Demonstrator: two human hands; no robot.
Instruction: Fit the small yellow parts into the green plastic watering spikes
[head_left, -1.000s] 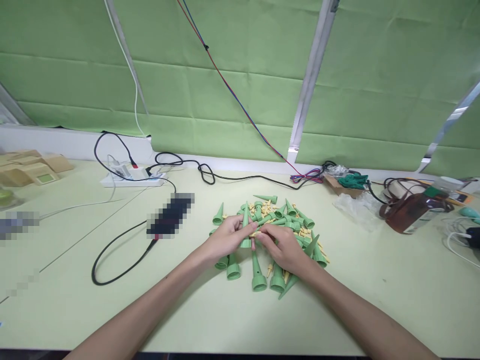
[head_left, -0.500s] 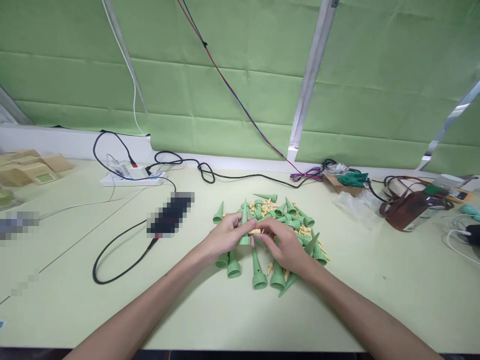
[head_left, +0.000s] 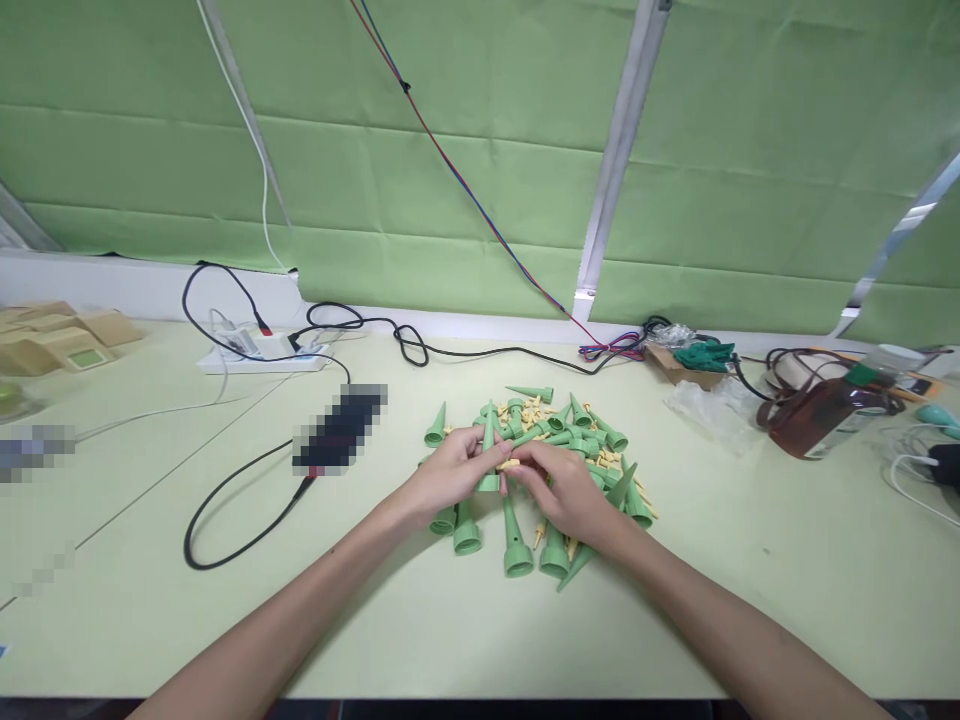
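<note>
At pale-green table [head_left: 420, 640]: gripping green conical spike [head_left: 489, 432] in left hand [head_left: 454, 472], at pile's [head_left: 577, 441] left side, tip toward view's top, long axis lengthwise; pinching yellow peg [head_left: 508, 464] in right hand [head_left: 566, 485], crosswise beside spike.

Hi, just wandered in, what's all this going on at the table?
A person is working with bare hands. The left hand holds a green cone, and the right hand has a small yellow piece at its side; whether it is fitted in is too small to tell. More green cones and yellow pieces lie around them.
</note>
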